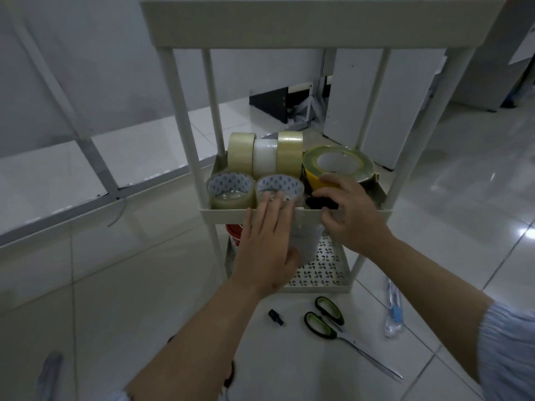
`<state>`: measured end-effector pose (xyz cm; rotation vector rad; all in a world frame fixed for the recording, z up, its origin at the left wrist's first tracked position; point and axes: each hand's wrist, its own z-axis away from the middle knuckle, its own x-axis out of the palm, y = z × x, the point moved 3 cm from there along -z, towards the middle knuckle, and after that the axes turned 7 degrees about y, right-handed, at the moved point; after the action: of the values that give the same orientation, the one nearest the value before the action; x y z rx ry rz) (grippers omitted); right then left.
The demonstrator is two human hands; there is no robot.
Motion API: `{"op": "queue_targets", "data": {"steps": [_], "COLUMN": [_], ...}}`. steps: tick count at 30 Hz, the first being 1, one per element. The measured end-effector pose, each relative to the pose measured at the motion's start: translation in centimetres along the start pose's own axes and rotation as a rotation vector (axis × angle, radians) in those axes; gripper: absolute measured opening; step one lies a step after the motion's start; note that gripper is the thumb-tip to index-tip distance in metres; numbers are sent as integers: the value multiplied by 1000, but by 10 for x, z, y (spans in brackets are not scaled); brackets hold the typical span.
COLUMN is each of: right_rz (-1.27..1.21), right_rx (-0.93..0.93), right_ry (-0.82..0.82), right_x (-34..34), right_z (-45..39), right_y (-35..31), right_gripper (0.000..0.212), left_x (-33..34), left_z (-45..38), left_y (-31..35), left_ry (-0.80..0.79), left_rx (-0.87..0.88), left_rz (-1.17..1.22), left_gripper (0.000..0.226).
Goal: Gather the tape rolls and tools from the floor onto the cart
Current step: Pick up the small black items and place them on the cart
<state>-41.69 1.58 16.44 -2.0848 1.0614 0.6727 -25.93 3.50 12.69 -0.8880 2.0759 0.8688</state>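
A beige three-tier cart has its middle shelf [220, 215] packed with tape rolls: three standing at the back [265, 153], two clear rolls lying flat in front [228, 189], and a yellow-green roll [337, 163] at the right. My left hand [267, 241] lies with straight fingers on the right clear roll [279, 185] and the shelf's front rim. My right hand [351, 212] curls around a small black roll [320, 201] at the shelf's front right. On the floor lie green-handled scissors [333, 319], a small black piece [275, 316] and a plastic-wrapped tool [393, 311].
The cart's bottom shelf [321, 273] is perforated and holds a red-rimmed container [234, 231]. A metal-framed partition [95, 157] runs along the left. White cabinets [390, 111] stand behind the cart. Glossy white tiles surround the cart.
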Motion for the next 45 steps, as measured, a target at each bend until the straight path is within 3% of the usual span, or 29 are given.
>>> {"op": "queue_targets", "data": {"steps": [3, 7, 14, 19, 23, 26, 28, 35, 40, 45], "right_rz": [-13, -44, -63, -169, -211, -154, -160, -169, -104, -155], "right_rx": [-80, -222, -452, -369, -267, -165, -107, -92, -149, -115], "right_ry": [132, 94, -359, -566, -758, -1011, -1066, -1052, -932, -835], "right_x": [1, 24, 108, 170, 213, 237, 250, 279, 285, 268], "right_z": [8, 26, 75, 99, 118, 132, 138, 147, 145, 137], "right_y": [-14, -47, -105, -122, -135, -142, -143, -145, -146, -135], "right_gripper": [29, 21, 26, 38, 59, 72, 76, 71, 41, 23], "left_x": [-3, -10, -17, -21, -15, -5, 1, 12, 13, 16], "left_z": [20, 58, 135, 186, 219, 238, 248, 271, 263, 249], "left_y": [-13, -45, -113, -143, -161, -172, -176, -183, -179, -172], "left_ry": [43, 13, -102, -192, -348, -481, -531, -613, -607, -521], "left_rx": [-34, -126, -346, -510, -629, -702, -762, -879, -869, -840], "left_rz": [34, 11, -73, -61, -38, -21, 8, 36, 22, 86], "left_gripper": [67, 63, 63, 76, 89, 77, 76, 87, 87, 106]}}
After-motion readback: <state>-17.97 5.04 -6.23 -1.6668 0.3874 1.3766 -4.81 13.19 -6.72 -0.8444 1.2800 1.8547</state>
